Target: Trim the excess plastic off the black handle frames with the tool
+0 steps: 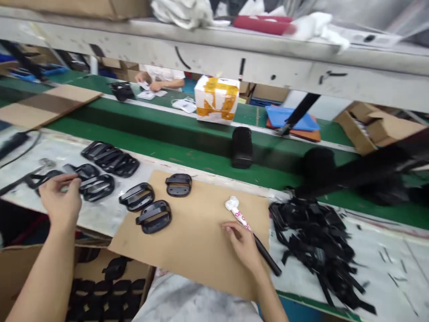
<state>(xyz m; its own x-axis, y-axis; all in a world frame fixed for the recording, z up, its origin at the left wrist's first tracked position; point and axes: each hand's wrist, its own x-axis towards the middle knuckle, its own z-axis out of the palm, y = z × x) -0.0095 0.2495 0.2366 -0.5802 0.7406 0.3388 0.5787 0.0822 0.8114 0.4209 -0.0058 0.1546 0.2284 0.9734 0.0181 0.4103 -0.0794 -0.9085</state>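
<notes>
At the left of the bench my left hand (63,199) is over a group of black plastic frames (98,187). Its thumb and forefinger come nearly together at the edge of one; blur hides what lies between them. My right hand (243,243), fingers loosely bent and holding nothing, hovers over or rests on a cardboard sheet (197,250). Right beside it lies a black rod (267,255) with a white wrapped end and pink lettering. Three black oval frames with crossbars, one of them a nearer frame (156,217), sit on or at the edge of the sheet.
A pile of black straps (318,241) is on the right. Below left, an open carton (134,264) holds black parts. A black cylinder (242,147) and a taped box (217,99) stand beyond. An overhead shelf (214,49) crosses the view; another person's hands (154,86) handle papers.
</notes>
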